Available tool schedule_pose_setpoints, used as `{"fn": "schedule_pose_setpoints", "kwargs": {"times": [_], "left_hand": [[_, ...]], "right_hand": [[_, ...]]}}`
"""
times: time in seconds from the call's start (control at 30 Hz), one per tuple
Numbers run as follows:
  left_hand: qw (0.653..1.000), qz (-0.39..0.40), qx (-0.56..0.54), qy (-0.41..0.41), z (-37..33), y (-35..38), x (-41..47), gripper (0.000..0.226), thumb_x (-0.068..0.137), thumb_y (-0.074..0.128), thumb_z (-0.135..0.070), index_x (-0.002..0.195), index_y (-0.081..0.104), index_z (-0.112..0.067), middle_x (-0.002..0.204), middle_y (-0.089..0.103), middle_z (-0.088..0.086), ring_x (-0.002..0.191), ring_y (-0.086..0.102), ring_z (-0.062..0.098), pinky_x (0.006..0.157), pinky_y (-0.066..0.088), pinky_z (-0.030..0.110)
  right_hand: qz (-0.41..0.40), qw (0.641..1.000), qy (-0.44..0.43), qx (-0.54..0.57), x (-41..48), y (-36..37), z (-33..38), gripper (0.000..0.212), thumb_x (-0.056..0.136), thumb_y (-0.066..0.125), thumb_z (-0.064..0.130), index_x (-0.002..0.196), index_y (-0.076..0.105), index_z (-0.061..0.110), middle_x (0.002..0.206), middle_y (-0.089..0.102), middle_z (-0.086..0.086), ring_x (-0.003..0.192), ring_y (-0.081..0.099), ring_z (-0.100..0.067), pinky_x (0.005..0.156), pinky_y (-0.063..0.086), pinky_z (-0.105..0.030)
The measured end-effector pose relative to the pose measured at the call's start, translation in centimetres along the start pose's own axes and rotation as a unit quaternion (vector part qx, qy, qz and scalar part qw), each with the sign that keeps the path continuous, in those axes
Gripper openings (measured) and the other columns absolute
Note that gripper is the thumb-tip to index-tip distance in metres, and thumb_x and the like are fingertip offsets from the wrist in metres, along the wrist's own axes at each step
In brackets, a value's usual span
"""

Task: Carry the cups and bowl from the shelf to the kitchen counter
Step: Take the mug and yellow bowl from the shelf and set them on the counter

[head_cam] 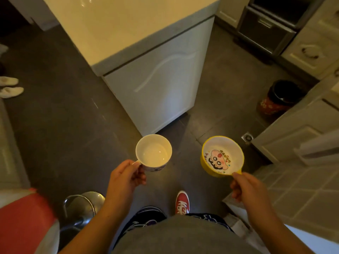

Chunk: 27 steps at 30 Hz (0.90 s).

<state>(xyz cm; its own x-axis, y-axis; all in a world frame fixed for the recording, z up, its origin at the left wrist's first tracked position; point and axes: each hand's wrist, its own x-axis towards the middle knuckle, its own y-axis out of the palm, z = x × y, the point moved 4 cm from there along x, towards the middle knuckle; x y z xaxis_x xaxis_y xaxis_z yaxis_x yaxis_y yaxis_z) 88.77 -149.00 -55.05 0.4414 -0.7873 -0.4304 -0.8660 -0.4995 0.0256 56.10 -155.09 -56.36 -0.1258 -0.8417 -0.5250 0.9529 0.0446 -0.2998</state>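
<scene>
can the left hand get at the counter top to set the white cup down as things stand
Probably yes. The left hand holds the white cup by its handle, and the counter top ahead looks bare, with open floor before it. It likely needs another step forward first.

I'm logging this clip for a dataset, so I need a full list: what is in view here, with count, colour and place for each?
white cup: 1, white inside, held by its handle, centre.
yellow bowl: 1, yellow outside, white inside with a cartoon print, held by its tab handle, centre right.
counter: 1, cream top, white cabinet door below, top centre.
bin: 1, dark with a red patterned band, on the floor at right.
floor drain: 1, metal, right of the bowl.
slippers: 2, white, far left floor.
stool: 1, chrome, bottom left.
shoe: 1 visible, red, bottom centre.
left hand: 1, gripping the cup.
right hand: 1, gripping the bowl.
</scene>
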Motion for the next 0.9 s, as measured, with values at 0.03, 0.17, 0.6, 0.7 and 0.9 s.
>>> {"fn": "schedule_pose_setpoints", "kwargs": {"times": [0.03, 0.17, 0.6, 0.7, 0.9], "left_hand": [[1.0, -0.001, 0.001, -0.002, -0.7, 0.3, 1.1, 0.046, 0.1, 0.047, -0.011, 0.062, 0.071, -0.023, 0.062, 0.066, 0.006, 0.058, 0.062, 0.018, 0.057, 0.053, 0.031], [1.0, 0.002, 0.019, -0.003, -3.5, 2.4, 6.4, 0.042, 0.098, 0.05, -0.009, 0.062, 0.069, -0.018, 0.061, 0.063, 0.009, 0.06, 0.06, 0.021, 0.058, 0.055, 0.029], [0.983, 0.166, 0.067, -0.028, -12.3, 15.3, 28.4, 0.035, 0.097, 0.049, -0.004, 0.064, 0.06, -0.007, 0.056, 0.059, 0.005, 0.052, 0.057, 0.016, 0.059, 0.046, 0.038], [0.971, 0.218, 0.092, -0.022, -13.7, 21.3, 31.0, 0.03, 0.096, 0.049, -0.004, 0.068, 0.06, -0.004, 0.056, 0.061, 0.006, 0.052, 0.057, 0.018, 0.056, 0.048, 0.034], [0.946, 0.292, 0.139, -0.018, -14.7, 34.3, 34.0, 0.026, 0.097, 0.048, -0.01, 0.076, 0.06, -0.001, 0.063, 0.064, 0.008, 0.057, 0.06, 0.02, 0.062, 0.05, 0.038]], "right_hand": [[-0.002, 1.0, -0.007, 0.001, 1.3, 0.5, 1.4, 0.031, 0.093, 0.055, 0.02, 0.07, 0.062, 0.0, 0.055, 0.058, -0.006, 0.048, 0.052, -0.016, 0.046, 0.041, -0.031], [-0.01, 1.0, -0.022, 0.006, 6.5, 2.1, 5.5, 0.032, 0.091, 0.057, 0.02, 0.066, 0.061, 0.002, 0.05, 0.057, -0.003, 0.044, 0.052, -0.013, 0.042, 0.04, -0.028], [-0.161, 0.982, 0.056, 0.075, 16.8, 0.6, 11.5, 0.034, 0.091, 0.059, 0.026, 0.061, 0.063, 0.011, 0.053, 0.064, -0.002, 0.041, 0.054, -0.006, 0.043, 0.043, -0.024], [-0.205, 0.967, 0.101, 0.108, 17.1, -1.6, 10.7, 0.034, 0.091, 0.059, 0.031, 0.063, 0.064, 0.012, 0.052, 0.062, -0.002, 0.041, 0.055, -0.005, 0.048, 0.044, -0.029], [-0.27, 0.932, 0.151, 0.186, 20.5, -6.9, 8.8, 0.035, 0.092, 0.06, 0.023, 0.059, 0.062, 0.009, 0.042, 0.053, -0.002, 0.036, 0.049, -0.01, 0.044, 0.039, -0.03]]}}
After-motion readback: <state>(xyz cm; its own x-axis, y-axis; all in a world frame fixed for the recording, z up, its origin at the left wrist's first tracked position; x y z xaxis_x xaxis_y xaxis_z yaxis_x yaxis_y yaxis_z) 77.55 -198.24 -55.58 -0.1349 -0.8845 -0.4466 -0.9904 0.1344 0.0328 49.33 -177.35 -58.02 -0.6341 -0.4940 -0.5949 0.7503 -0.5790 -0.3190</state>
